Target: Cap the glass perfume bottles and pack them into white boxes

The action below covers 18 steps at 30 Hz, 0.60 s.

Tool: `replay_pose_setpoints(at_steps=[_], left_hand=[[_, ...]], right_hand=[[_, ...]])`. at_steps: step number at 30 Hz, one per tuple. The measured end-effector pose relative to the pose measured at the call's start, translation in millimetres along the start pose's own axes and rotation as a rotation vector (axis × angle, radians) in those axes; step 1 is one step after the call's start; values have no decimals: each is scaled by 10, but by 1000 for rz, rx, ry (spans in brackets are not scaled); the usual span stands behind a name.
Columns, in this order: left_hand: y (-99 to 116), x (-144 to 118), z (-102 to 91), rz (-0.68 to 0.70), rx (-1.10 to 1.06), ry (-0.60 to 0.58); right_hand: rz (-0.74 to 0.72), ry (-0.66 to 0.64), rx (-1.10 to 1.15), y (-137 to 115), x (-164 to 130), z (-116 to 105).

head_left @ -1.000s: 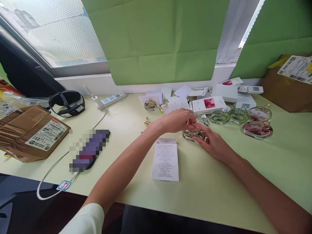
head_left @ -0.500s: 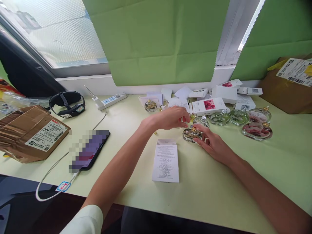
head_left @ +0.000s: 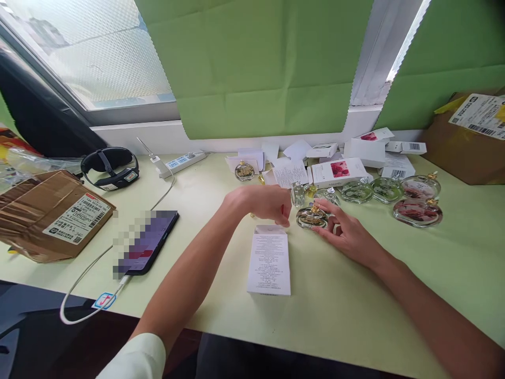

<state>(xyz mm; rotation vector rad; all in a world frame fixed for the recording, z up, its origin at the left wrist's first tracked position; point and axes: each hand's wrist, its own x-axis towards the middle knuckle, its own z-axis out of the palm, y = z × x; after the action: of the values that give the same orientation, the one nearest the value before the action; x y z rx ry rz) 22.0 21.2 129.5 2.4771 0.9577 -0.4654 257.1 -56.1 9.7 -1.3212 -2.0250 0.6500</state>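
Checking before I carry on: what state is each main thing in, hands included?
Bottle, gripped at its right side
Right hand, thumb and fingers on that bottle
Left hand, fingers bent; contents hidden
White carton, lying flat, far end open
Phone, screen lit, cable attached
Headset, on or off unclear
Power strip, on or off unclear

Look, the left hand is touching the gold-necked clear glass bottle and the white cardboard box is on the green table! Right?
Not quite: the head view shows the right hand touching the gold-necked clear glass bottle. The white cardboard box is on the green table, yes.
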Motion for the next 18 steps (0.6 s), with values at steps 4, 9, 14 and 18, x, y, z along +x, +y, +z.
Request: replay_pose_setpoints(at_steps=[4, 9, 14, 18], left_hand=[[-31, 13, 68, -43, -91, -162], [-113, 83, 164, 5, -240, -290], [-124, -7, 75, 132, -312, -273], [-47, -340, -116, 247, -223, -35]], right_hand=[[-27, 106, 17, -100, -26, -34], [-68, 475, 127, -204, -103, -87], [-115, 263, 132, -312, -209, -63], [84, -247, 332, -431, -245, 103]])
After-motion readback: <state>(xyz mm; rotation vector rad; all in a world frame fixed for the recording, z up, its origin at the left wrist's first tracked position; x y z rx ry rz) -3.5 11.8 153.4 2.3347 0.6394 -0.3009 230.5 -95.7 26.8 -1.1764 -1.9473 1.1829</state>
